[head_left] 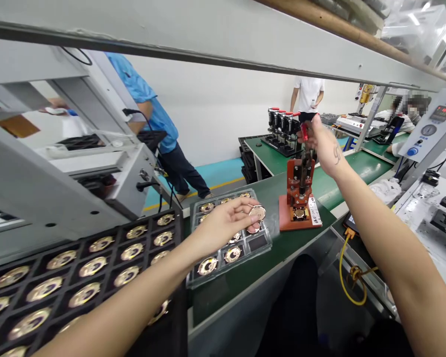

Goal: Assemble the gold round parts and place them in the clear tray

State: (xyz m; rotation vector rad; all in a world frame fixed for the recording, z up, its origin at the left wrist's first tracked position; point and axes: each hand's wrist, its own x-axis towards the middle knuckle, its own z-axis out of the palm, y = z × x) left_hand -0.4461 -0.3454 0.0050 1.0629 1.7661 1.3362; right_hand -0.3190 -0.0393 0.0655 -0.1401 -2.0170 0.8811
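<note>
My left hand [226,218] is closed on a round gold-rimmed watch case [257,212], pinched between thumb and fingers above the clear plastic tray [204,275]. Several gold watch cases [208,266] sit in that tray's compartments. On the right, my right hand [317,141] is raised and closed around the red lever handle [304,132] of a small hand press [300,178]. In the fixture at the foot of the press lies another round watch part [299,213]. The press stands on an orange-red base [286,218] with a written label beside it.
A black tray [178,277] of gold watch cases fills the lower left. More red-handled presses [282,131] stand on the green bench behind. Overhead runs a grey beam [193,34]. A yellow cable [342,272] hangs at lower right. People [148,109] are at work beyond the bench.
</note>
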